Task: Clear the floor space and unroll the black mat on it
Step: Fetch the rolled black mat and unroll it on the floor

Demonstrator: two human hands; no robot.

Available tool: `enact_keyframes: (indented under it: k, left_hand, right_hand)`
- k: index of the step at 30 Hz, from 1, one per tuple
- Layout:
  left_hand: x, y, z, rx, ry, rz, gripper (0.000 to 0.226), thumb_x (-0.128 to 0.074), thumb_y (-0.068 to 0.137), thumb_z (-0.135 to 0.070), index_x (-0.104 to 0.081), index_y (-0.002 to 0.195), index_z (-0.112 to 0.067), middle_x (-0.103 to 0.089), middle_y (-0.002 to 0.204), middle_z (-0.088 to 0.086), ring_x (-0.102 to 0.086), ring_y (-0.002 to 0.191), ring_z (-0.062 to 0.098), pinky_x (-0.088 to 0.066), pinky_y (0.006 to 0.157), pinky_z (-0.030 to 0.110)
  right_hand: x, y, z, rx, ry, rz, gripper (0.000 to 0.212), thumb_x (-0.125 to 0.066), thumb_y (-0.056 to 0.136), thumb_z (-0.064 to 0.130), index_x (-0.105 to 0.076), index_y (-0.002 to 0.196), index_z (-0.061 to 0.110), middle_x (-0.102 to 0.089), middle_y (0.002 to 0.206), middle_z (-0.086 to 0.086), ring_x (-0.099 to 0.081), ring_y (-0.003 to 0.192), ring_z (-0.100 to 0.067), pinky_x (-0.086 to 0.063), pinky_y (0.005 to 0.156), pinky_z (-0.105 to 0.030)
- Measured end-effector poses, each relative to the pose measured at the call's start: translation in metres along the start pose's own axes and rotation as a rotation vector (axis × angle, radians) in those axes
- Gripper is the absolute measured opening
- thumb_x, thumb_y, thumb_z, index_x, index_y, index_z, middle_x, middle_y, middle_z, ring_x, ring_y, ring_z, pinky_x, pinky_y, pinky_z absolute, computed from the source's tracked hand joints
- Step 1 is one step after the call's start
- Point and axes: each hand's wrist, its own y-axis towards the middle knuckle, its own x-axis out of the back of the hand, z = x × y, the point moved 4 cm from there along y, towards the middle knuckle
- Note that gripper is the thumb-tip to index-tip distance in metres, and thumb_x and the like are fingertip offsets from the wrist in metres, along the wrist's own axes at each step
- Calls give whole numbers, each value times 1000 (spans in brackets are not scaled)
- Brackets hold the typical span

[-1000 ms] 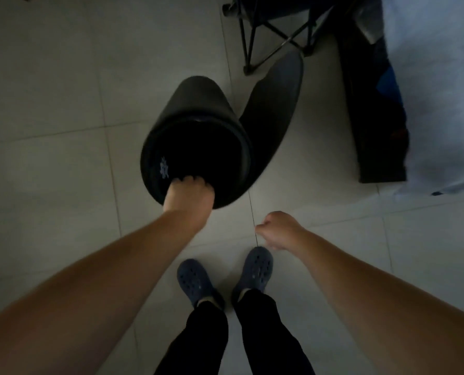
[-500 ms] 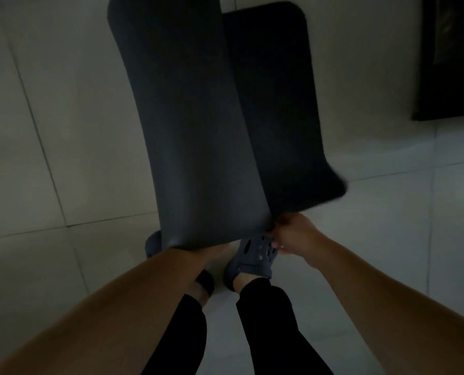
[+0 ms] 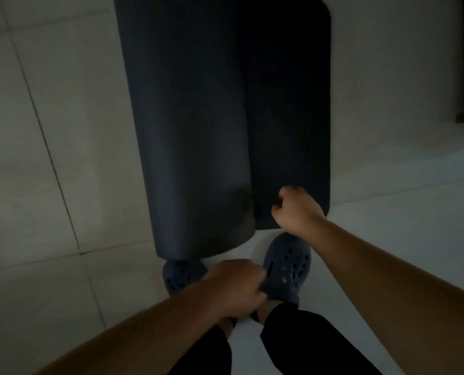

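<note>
Black mat [image 3: 187,125] lies on the pale tiled floor [image 3: 36,158], mostly still wound into a thick roll that runs away from the person, with its near end just in front of the shoes. A flat unrolled strip [image 3: 287,104] spreads from the right side of the roll, its rounded far corner near the top of the view and its near corner under the right hand. The right hand [image 3: 297,211] reaches forward on an almost straight arm, knuckles up, fingers curled into a loose fist over the near edge of the flat strip; whether they pinch the edge or only rest on it cannot be told in the dim light. The left hand [image 3: 234,286] hangs lower and closer to the body, just short of the near end of the roll, its fingers bent inward in a closed curl; it seems apart from the mat, and what, if anything, it holds cannot be told. Below the hands stand two dark blue clogs with holes, the left clog [image 3: 180,276] partly hidden by the roll's end, the right clog [image 3: 286,269] just beside the strip's near edge. Black trousers [image 3: 301,345] cover the legs.
</note>
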Motion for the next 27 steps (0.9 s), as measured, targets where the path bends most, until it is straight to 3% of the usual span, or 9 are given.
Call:
enact_keyframes:
  k: [3, 5, 6, 8, 12, 14, 18, 22, 27]
  left_hand:
    - [63, 19, -16, -41, -52, -364, 16, -45, 91, -33, -54, 97, -21, -60, 100, 4, -58, 84, 22, -46, 66, 36]
    - [111, 45, -7, -24, 120, -678, 22, -55, 86, -23, -57, 108, -19, -59, 110, 2, -55, 101, 20, -50, 83, 37]
    - [129, 61, -2, -13, 227, -744, 31, -58, 84, -20, -57, 114, -16, -58, 118, 4, -50, 115, 22, -46, 96, 39]
    - [151, 97, 9, 51, 421, -664, 45, -59, 85, -23, -53, 128, -10, -50, 137, 9, -33, 139, 28, -28, 116, 44]
    - [159, 144, 50, 246, 599, -430, 59, -44, 92, -32, -33, 146, -10, -24, 157, 18, -5, 149, 37, -4, 119, 58]
    - [151, 151, 74, 305, 659, -368, 64, -43, 91, -42, -31, 147, -13, -17, 160, 18, 1, 148, 41, 4, 116, 63]
    - [140, 146, 97, 318, 767, -337, 76, -36, 88, -59, -28, 148, -14, -14, 160, 20, 4, 146, 45, 12, 112, 65]
    - [142, 137, 104, 312, 809, -358, 72, -33, 89, -56, -31, 147, -13, -16, 159, 20, 4, 146, 45, 14, 111, 66]
    - [152, 134, 107, 331, 772, -377, 70, -30, 89, -56, -37, 144, -13, -22, 158, 18, 0, 147, 42, 14, 109, 68]
  right_hand:
    - [2, 35, 10, 63, -109, -88, 49, -60, 86, 28, -45, 130, 12, -42, 132, -13, -49, 113, -33, -50, 84, -43]
    - [-2, 58, 14, 97, -201, -100, 67, -63, 84, 29, -32, 141, 15, -30, 146, -14, -38, 129, -34, -48, 98, -46]
    - [-4, 68, 15, 114, -252, -126, 78, -64, 83, 33, -21, 147, 17, -23, 152, -15, -30, 138, -36, -44, 104, -49]
    - [-7, 87, 18, 141, -299, -196, 96, -62, 82, 44, 1, 151, 22, -5, 162, -14, -9, 149, -38, -30, 115, -56]
    - [-13, 124, 9, 35, -229, -199, 115, -51, 71, 75, 26, 147, 34, 29, 159, -5, 21, 147, -40, -6, 110, -73]
    - [-19, 136, 1, -45, -155, -180, 124, -44, 61, 88, 30, 145, 34, 34, 158, -5, 23, 146, -41, -8, 106, -77]
    - [-32, 145, -13, -20, -222, -239, 134, -30, 47, 100, 35, 144, 34, 37, 156, -7, 29, 144, -41, -4, 105, -79]
    - [-19, 157, -27, 37, -272, -299, 133, -17, 43, 105, 36, 143, 37, 40, 153, -5, 31, 144, -38, 6, 106, -76]
    - [19, 178, -35, 62, -356, -305, 135, -19, 39, 106, 39, 140, 39, 41, 153, -3, 34, 143, -36, 4, 110, -75]
